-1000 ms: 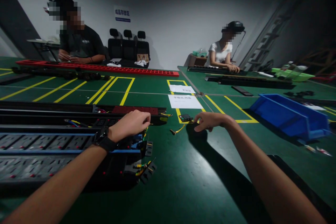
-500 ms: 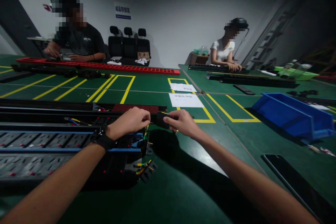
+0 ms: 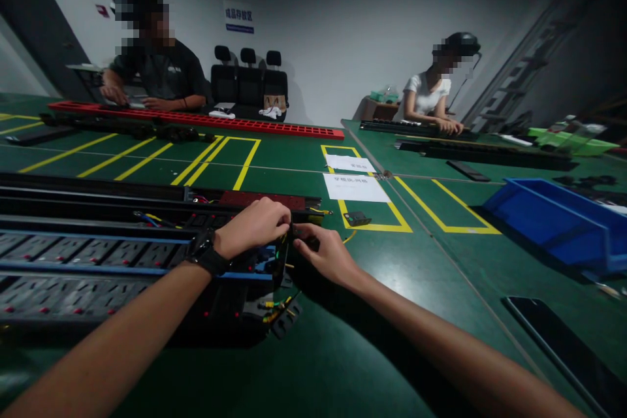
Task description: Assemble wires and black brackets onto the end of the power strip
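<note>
My left hand [image 3: 257,227], with a black watch on the wrist, is closed at the right end of the long black power strips. Opposite it, my right hand [image 3: 327,253] pinches at a small dark part by that same end; the fingers hide what it is. The strip with blue edges [image 3: 122,253] shows a row of sockets with red dots. Yellow and green wires [image 3: 274,304] stick out of the nearest strip's end beside a dark end piece [image 3: 285,321]. Beyond my right hand, a small dark plate [image 3: 357,217] lies on the table near a yellow wire.
On the green table [image 3: 392,353] are white paper labels [image 3: 357,188], a blue bin [image 3: 558,225] and a phone [image 3: 563,346]. A long red grid frame [image 3: 220,123] lies farther back. Two people [image 3: 161,72] sit across the table, one at the right [image 3: 431,95].
My right hand has moved left and slightly down, closer to my left hand. The dark piece between the hands is gone from there, and a dark plate now shows beyond my right hand.
</note>
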The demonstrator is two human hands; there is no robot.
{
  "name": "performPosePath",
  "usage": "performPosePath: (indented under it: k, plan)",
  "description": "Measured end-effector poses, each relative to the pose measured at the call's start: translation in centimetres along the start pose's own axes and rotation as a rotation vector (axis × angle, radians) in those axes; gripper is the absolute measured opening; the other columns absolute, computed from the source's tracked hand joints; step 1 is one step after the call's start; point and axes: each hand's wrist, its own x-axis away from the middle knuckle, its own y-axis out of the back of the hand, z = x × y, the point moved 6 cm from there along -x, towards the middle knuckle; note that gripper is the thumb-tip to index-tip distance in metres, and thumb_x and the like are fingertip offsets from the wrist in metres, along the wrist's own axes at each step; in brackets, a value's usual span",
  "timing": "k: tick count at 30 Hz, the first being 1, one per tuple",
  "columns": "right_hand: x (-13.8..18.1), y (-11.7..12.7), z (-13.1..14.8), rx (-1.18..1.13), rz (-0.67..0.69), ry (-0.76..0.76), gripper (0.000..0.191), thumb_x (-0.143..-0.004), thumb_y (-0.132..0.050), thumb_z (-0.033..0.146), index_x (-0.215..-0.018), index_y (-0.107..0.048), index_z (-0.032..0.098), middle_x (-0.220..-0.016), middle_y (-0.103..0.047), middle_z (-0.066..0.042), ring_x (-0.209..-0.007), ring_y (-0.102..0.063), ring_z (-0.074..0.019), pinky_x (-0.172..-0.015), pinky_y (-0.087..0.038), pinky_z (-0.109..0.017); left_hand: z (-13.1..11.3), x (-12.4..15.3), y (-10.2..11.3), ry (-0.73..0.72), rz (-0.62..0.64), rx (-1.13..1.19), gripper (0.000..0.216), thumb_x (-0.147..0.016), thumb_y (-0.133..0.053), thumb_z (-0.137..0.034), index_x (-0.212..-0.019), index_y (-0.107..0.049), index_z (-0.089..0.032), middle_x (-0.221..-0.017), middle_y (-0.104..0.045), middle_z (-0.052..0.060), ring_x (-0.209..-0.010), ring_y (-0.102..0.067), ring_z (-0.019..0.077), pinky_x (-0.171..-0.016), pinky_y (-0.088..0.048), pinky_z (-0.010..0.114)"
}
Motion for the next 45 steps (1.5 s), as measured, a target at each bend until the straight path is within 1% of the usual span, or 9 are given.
performPosePath:
  k: [9,15,20,23,25,29,37,40,45]
  plan:
    - [0.3,-0.7,0.4,-0.093,0.132,0.081,0.072,-0.083,-0.062,0.007,-0.152,-0.054,0.024,-0.130,-0.074,-0.013,-0.114,-0.070,-0.0282,-0.100,-0.055,-0.046,0.2,0.3,1.1,0.057,0.024,0.066,0.024,-0.078,-0.056,-0.016,-0.091,-0.076,-0.018,-0.080,-0.077,0.006,-0.067,-0.064,0.0163,-0.067,-0.044,0.028]
    - [-0.2,0.0,0.3,-0.149,0.165,0.124,0.068,-0.082,-0.059,0.008,-0.148,-0.057,0.022,-0.123,-0.076,-0.010,-0.113,-0.070,-0.0260,-0.098,-0.055,-0.045,0.7,0.5,1.2,0.133,-0.005,-0.015,0.025,-0.083,-0.053,-0.021,-0.095,-0.075,-0.020,-0.085,-0.076,0.008,-0.073,-0.066,0.0192,-0.069,-0.045,0.030]
    - [-1.4,5.5,0.5,0.083,0.089,0.084,0.030,-0.094,-0.061,0.026,-0.120,-0.074,0.020,-0.084,-0.076,-0.005,-0.076,-0.069,-0.0201,-0.073,-0.052,-0.033,1.3,0.5,1.3,0.121,-0.067,-0.113,0.023,-0.088,-0.050,-0.023,-0.096,-0.072,-0.021,-0.086,-0.074,0.008,-0.078,-0.066,0.0224,-0.072,-0.044,0.033]
    - [-1.7,9.7,0.1,0.281,0.035,0.072,0.018,-0.091,-0.065,0.026,-0.102,-0.079,0.021,-0.081,-0.074,-0.005,-0.070,-0.064,-0.0185,-0.068,-0.048,-0.032,1.5,0.5,1.2,0.098,-0.066,-0.168,0.023,-0.089,-0.049,-0.023,-0.096,-0.071,-0.021,-0.084,-0.072,0.009,-0.076,-0.065,0.0217,-0.071,-0.042,0.033]
    - [-1.6,10.9,-0.3,0.328,0.135,0.063,0.016,-0.085,-0.070,0.021,-0.097,-0.080,0.023,-0.082,-0.075,-0.004,-0.071,-0.065,-0.0184,-0.069,-0.047,-0.031,1.6,0.5,1.1,0.089,-0.060,-0.181,0.024,-0.090,-0.048,-0.024,-0.097,-0.071,-0.021,-0.084,-0.071,0.009,-0.075,-0.064,0.0215,-0.071,-0.041,0.033]
    - [-0.9,9.8,-0.5,0.326,0.358,0.125,0.023,-0.074,-0.076,0.013,-0.093,-0.080,0.026,-0.094,-0.076,-0.003,-0.084,-0.067,-0.0210,-0.076,-0.050,-0.033,1.5,0.5,1.1,0.086,-0.046,-0.180,0.024,-0.090,-0.049,-0.024,-0.097,-0.071,-0.021,-0.085,-0.071,0.010,-0.076,-0.063,0.0224,-0.071,-0.040,0.034]
    - [-1.1,7.2,-1.2,0.393,0.435,0.123,0.018,-0.079,-0.070,0.006,-0.085,-0.076,0.022,-0.080,-0.073,0.000,-0.071,-0.063,-0.0155,-0.068,-0.045,-0.029,1.5,0.5,1.1,0.084,-0.048,-0.165,0.024,-0.090,-0.048,-0.025,-0.096,-0.071,-0.021,-0.083,-0.070,0.009,-0.075,-0.062,0.0227,-0.070,-0.037,0.035]
    - [-1.6,8.0,-1.6,0.327,0.354,0.093,0.011,-0.084,-0.070,0.012,-0.088,-0.074,0.021,-0.083,-0.073,-0.002,-0.073,-0.064,-0.0155,-0.068,-0.046,-0.028,1.5,0.5,1.1,0.079,-0.048,-0.188,0.024,-0.090,-0.047,-0.024,-0.096,-0.070,-0.022,-0.083,-0.071,0.009,-0.075,-0.062,0.0221,-0.068,-0.037,0.034]
    - [-2.5,9.8,-2.4,0.243,0.060,0.095,0.003,-0.087,-0.071,0.023,-0.090,-0.070,0.022,-0.083,-0.073,-0.002,-0.074,-0.064,-0.0175,-0.069,-0.048,-0.030,1.4,0.5,1.1,0.075,-0.038,-0.207,0.023,-0.090,-0.047,-0.024,-0.097,-0.069,-0.022,-0.086,-0.072,0.009,-0.077,-0.064,0.0224,-0.068,-0.036,0.034]
